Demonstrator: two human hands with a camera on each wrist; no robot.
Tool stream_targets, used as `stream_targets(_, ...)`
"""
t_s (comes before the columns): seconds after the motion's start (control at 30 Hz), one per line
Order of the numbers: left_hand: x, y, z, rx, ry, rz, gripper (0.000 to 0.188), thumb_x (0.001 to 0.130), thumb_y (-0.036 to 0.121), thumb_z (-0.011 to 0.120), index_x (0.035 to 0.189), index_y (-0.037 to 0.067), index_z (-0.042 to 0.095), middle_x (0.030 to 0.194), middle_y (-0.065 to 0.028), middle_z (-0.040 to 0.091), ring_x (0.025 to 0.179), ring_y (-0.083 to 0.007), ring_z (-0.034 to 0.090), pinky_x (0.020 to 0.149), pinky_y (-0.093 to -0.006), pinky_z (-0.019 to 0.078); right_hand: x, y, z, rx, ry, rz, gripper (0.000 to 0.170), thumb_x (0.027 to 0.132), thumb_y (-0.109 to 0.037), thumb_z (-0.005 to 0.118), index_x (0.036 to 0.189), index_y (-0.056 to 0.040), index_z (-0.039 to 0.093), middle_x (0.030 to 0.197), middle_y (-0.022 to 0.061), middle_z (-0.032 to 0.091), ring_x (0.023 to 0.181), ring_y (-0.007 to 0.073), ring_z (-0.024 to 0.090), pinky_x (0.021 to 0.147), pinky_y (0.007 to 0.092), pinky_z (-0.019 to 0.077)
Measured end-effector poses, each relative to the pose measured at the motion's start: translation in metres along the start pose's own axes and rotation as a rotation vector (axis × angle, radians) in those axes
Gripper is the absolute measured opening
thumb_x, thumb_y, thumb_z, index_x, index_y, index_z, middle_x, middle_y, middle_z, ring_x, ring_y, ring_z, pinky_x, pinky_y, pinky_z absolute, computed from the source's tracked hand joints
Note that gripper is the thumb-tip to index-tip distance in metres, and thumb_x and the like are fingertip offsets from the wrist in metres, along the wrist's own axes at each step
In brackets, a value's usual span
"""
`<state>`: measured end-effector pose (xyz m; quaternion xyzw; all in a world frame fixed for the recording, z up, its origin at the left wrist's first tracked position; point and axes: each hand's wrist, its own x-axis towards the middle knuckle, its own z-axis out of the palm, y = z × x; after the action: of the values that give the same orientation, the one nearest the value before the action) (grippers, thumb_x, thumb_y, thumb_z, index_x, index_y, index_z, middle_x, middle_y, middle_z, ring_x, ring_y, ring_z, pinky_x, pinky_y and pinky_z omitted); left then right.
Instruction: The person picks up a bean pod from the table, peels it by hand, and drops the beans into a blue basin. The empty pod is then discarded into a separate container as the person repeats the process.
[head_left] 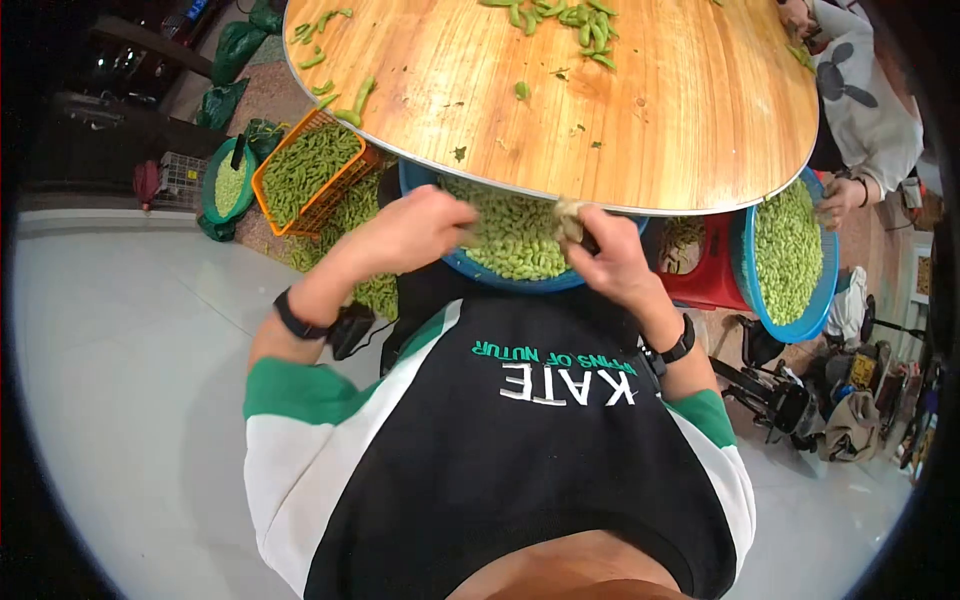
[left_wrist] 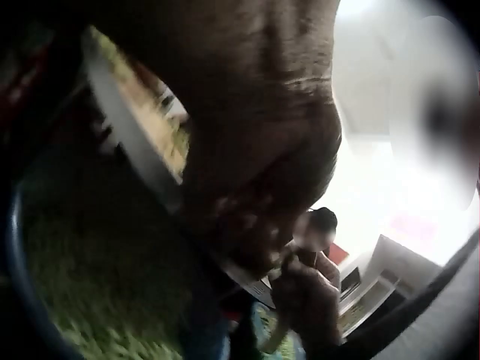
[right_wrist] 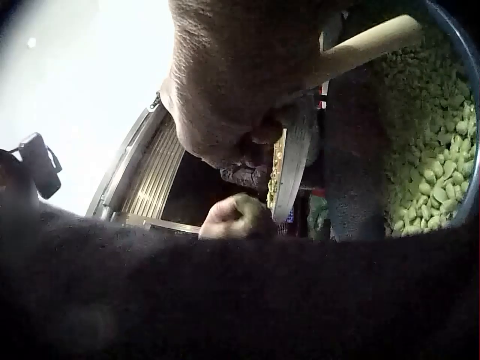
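My left hand hovers over a blue basin of shelled green beans. Its fingers are drawn together, their tips blurred, so I cannot tell what they hold. Across from it, my right hand is curled at the table edge, with pale beige material at its fingertips. In the right wrist view a smooth, pale, round-ended rod sticks out of that hand toward the beans. The left wrist view also shows the right hand, with a pale length pointing down from it.
The wooden table overhangs the basin and carries scattered green pods. To the left stands an orange crate of pods, beside a green basin. Another person's hand is at a second blue basin on the right.
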<state>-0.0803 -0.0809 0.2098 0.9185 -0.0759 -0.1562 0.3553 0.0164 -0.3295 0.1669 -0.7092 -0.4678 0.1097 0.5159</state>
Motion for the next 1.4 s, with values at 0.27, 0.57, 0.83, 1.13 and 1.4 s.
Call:
stream_targets(0.27,0.06,0.01,-0.022,0.315,0.662,0.227,0.014,0.082,0.013,0.062,0.087,0.001,0.057,0.077,-0.0179,0.058,0.074,-0.0365,0.058,0.065,-0.0427,0.0473,-0.001,0.005,0.007,-0.136,-0.004,-0.028,0.021,0.078,-0.001,0.058,0.096,0.0021,0.049,0.083,0.02,0.055,0.071,0.0395,0.057,0.061,0.0413,0.0464)
stream_targets(0.57,0.136,-0.03,-0.036,0.378,0.583,0.022,0.018,0.077,0.011,0.061,0.091,-0.001,0.06,0.087,-0.0243,0.06,0.08,-0.044,0.058,0.072,-0.0469,0.0478,-0.007,0.001,0.0,0.254,0.088,0.263,0.042,0.091,-0.004,0.048,0.132,0.002,0.041,0.08,0.0099,0.056,0.064,0.0155,0.053,0.057,0.0291,0.0444)
stream_targets(0.83,0.096,-0.006,-0.007,-1.053,0.37,0.062,0.015,0.088,-0.001,0.056,0.103,-0.003,0.057,0.088,-0.0057,0.064,0.078,-0.0092,0.062,0.063,-0.0223,0.0505,0.03,-0.003,0.004,0.91,0.281,0.424,0.033,0.098,-0.016,0.042,0.127,-0.0014,0.045,0.084,0.0067,0.06,0.05,0.0076,0.046,0.041,0.0202,0.0353)
stream_targets(1.13,0.075,0.03,0.022,-1.056,0.508,0.1,0.011,0.085,-0.002,0.059,0.096,-0.003,0.056,0.085,-0.005,0.063,0.071,-0.0083,0.06,0.062,-0.0216,0.0496,0.029,-0.002,0.014,1.148,0.219,0.446,0.03,0.099,-0.018,0.042,0.124,-0.0021,0.047,0.085,0.0082,0.058,0.053,0.0085,0.044,0.043,0.0199,0.0349)
stream_targets(1.4,0.072,0.029,0.036,-1.098,0.536,0.138,0.012,0.089,-0.001,0.056,0.101,-0.002,0.057,0.091,-0.002,0.061,0.08,-0.0062,0.058,0.066,-0.02,0.0505,0.032,-0.006,0.015,1.108,0.209,0.45,0.032,0.099,-0.019,0.043,0.126,-0.0031,0.047,0.084,0.0085,0.056,0.054,0.0094,0.043,0.043,0.02,0.0355)
